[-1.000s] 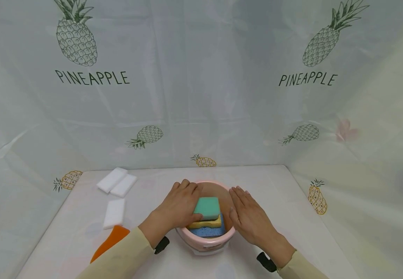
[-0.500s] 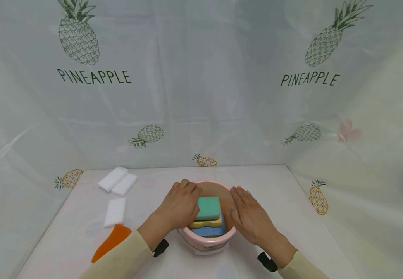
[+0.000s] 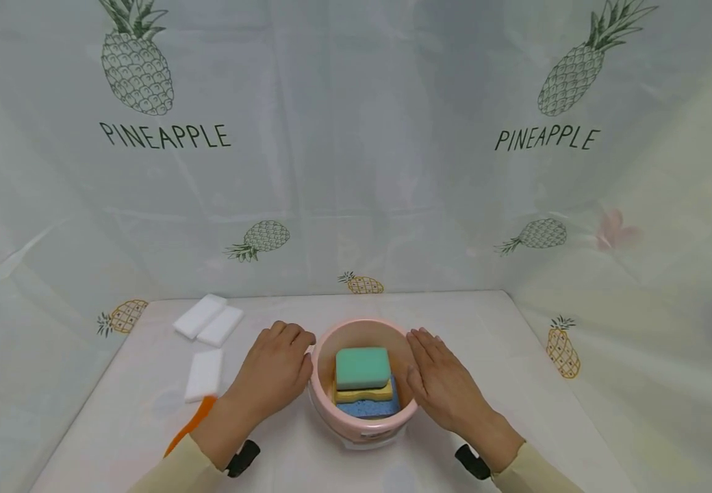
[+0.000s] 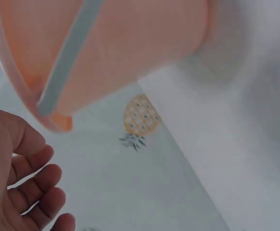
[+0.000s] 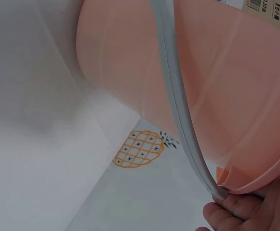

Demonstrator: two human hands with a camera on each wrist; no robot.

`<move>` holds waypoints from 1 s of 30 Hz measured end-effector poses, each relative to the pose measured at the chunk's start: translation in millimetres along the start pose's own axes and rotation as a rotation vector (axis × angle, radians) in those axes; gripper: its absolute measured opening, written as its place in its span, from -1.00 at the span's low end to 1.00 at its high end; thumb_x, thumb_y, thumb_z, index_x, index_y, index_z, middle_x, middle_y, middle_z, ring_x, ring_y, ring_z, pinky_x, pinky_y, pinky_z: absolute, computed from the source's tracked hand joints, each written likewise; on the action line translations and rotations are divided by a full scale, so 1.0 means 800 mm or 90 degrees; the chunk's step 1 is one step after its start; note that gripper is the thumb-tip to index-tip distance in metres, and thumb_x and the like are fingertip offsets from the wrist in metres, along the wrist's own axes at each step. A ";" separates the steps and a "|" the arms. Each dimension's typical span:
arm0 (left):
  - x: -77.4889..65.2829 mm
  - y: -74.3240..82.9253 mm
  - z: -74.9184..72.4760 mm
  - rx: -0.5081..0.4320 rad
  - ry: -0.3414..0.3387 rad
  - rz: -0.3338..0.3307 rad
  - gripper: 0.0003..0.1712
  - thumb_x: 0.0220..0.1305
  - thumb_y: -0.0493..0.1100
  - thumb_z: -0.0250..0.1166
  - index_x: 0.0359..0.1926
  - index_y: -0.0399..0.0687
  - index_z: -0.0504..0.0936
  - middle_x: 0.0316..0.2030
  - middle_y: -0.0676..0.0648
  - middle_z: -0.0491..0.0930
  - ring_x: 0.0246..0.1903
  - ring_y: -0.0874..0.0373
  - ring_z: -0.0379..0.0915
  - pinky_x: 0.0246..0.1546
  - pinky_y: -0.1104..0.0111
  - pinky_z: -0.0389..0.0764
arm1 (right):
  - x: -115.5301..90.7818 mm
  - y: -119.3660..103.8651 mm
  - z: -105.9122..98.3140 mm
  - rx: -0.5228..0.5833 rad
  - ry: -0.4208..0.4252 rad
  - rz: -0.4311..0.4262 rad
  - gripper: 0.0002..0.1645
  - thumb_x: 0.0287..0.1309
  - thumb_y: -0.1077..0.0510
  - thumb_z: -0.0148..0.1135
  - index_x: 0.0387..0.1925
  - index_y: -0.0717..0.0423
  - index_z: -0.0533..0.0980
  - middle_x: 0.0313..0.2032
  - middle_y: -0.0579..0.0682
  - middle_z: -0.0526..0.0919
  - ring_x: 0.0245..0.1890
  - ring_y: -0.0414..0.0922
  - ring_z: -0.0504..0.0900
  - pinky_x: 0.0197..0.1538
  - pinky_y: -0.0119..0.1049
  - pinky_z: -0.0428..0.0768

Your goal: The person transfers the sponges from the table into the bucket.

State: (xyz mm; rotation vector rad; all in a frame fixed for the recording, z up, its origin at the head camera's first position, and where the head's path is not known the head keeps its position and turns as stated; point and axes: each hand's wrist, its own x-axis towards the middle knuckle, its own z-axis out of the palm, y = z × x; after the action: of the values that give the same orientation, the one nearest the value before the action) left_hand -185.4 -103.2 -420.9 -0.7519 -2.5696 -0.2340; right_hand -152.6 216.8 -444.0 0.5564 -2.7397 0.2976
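A pink bucket (image 3: 356,428) stands upright in the middle of the table. Inside it are stacked sponges: a green sponge (image 3: 362,368) on top, a yellow sponge (image 3: 365,395) under it and a blue sponge (image 3: 368,409) lowest. My left hand (image 3: 272,373) is just left of the rim, fingers loosely bent and holding nothing; the left wrist view shows a small gap between its fingertips (image 4: 48,154) and the bucket. With fingers straight, my right hand (image 3: 445,383) rests against the right side of the rim, near the end of the grey handle (image 5: 176,96).
Several white sponge blocks lie at the left: a pair at the back (image 3: 208,320) and a single block (image 3: 205,375) in front. An orange item (image 3: 189,424) is partly covered by my left forearm. A pineapple-print curtain (image 3: 356,171) rises behind the table.
My left hand has let go of the green sponge, left it on the stack and moved left out of the bucket. The right hand has stayed at the rim.
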 end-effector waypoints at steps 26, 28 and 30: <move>-0.203 -0.100 0.021 0.079 -0.185 -0.271 -0.17 -0.10 0.21 0.56 -0.01 -0.34 0.53 -0.26 -0.15 0.48 -0.25 -0.08 0.35 -0.20 -0.08 0.42 | 0.000 0.000 -0.001 0.009 0.002 -0.005 -0.36 0.54 0.08 -0.01 0.45 0.40 0.37 0.47 0.26 0.43 0.54 0.18 0.36 0.53 0.11 0.32; -0.209 -0.106 0.021 0.081 -0.208 -0.285 -0.20 -0.09 0.20 0.53 -0.04 -0.34 0.53 -0.31 -0.13 0.45 -0.27 -0.07 0.33 -0.22 -0.07 0.41 | 0.000 0.000 -0.001 0.009 0.004 -0.004 -0.36 0.53 0.08 0.00 0.45 0.40 0.37 0.47 0.27 0.43 0.53 0.18 0.36 0.53 0.11 0.33; -0.215 -0.113 0.021 0.083 -0.232 -0.298 -0.24 -0.08 0.20 0.51 -0.07 -0.33 0.54 -0.35 -0.10 0.42 -0.29 -0.05 0.31 -0.23 -0.05 0.38 | 0.000 0.000 -0.001 0.010 0.002 -0.002 -0.36 0.54 0.08 0.00 0.45 0.39 0.37 0.47 0.27 0.43 0.54 0.18 0.36 0.53 0.11 0.32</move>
State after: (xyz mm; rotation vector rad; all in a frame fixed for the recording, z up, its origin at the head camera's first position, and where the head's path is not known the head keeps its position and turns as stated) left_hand -111.9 -254.8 -519.3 -0.1421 -3.0463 -0.0735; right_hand -152.6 216.7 -443.1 0.5636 -2.7352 0.3186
